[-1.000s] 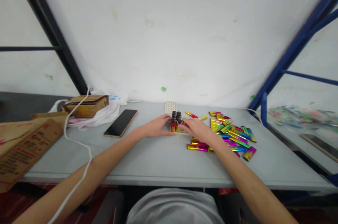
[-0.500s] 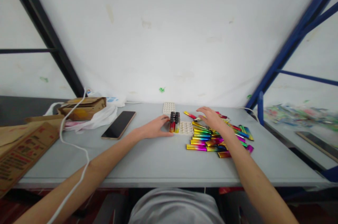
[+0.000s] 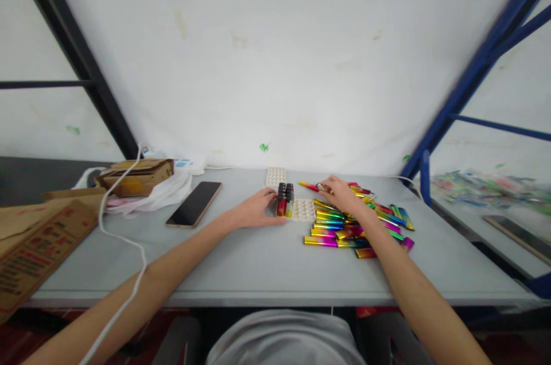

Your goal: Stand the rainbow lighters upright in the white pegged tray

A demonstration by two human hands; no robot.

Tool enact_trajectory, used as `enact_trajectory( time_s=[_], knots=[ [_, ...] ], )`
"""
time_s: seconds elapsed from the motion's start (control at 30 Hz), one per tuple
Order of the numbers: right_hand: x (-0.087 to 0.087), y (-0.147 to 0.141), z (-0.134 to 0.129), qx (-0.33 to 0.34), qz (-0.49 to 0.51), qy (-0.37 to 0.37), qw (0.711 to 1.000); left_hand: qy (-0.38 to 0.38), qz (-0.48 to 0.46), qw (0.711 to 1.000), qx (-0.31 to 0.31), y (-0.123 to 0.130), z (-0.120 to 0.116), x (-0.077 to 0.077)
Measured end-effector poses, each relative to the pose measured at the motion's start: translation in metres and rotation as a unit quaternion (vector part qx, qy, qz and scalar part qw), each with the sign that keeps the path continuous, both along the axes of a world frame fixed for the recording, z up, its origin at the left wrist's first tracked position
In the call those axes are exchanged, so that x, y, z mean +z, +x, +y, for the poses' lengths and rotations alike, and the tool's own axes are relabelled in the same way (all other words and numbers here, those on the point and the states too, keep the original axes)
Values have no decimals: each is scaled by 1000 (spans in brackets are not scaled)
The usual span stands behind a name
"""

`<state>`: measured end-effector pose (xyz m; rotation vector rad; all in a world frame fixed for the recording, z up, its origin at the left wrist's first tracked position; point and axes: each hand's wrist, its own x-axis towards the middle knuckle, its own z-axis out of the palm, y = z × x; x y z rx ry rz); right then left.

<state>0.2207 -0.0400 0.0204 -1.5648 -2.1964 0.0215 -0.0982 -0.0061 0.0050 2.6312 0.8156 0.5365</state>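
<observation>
Several lighters [image 3: 281, 204] with black tops stand upright in the left rows of a white tray with holes [image 3: 304, 210]. My left hand [image 3: 260, 209] is curved round the tray's left end, thumb at the near side and fingers at the far side, gripping it with the lighters. At the far edge of a loose pile of shiny multicoloured lighters [image 3: 329, 221], my right hand [image 3: 340, 193] has its fingertips pinched on a lighter with a metal top [image 3: 321, 187]. The fingers partly hide that lighter. A red and yellow lighter [image 3: 307, 186] lies just left of them.
Behind the tray lies a second white tray with holes [image 3: 276, 176]. A phone [image 3: 194, 204] rests left of my left hand. Farther left are cardboard boxes [image 3: 138, 175], a white plastic bag [image 3: 172, 193] and a hanging white cable [image 3: 124, 233]. A blue metal frame [image 3: 456, 89] rises at the right.
My right hand has moved slightly left and its spread fingers have closed on a lighter at the pile's far edge. The left hand stays at the tray.
</observation>
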Motion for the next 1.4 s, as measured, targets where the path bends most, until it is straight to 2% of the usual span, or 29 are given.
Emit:
enact_trajectory(
  time_s=[0.1, 0.2, 0.27, 0.33, 0.57, 0.9, 1.0, 1.2, 1.27, 1.33, 1.4],
  knots=[
    [-2, -10, -3, 1, 162, -17, 987, 6, 1, 1000, 28, 4, -2, -1],
    [-3, -23, -4, 38, 310, -78, 947, 4, 3, 999, 35, 6, -3, -2],
    [-3, -32, -4, 53, 372, -95, 922, 3, 1, 1000, 29, 6, -2, -2],
    [-3, -40, -4, 40, 396, -90, 913, 1, -6, 1000, 21, 6, -1, -2],
    [0, -62, -15, -43, 339, 9, 940, -11, -38, 999, 5, 4, 2, -1],
    [0, -79, -22, -52, 325, 16, 944, -17, -37, 999, -3, 0, 4, 3],
    [-1, -77, -21, -35, 314, 11, 949, -17, -33, 999, -2, -2, 4, 5],
    [-3, -73, -18, 57, 335, -46, 939, -19, -22, 999, -18, -6, 4, 11],
    [-2, -71, -18, 59, 299, -19, 952, -19, -19, 999, -17, -6, 4, 11],
    [0, -70, -18, 38, 226, 24, 973, -19, -16, 1000, -13, -6, 4, 11],
    [2, -68, -19, 11, 166, 36, 985, -19, -12, 1000, -8, -5, 3, 11]
  ],
)
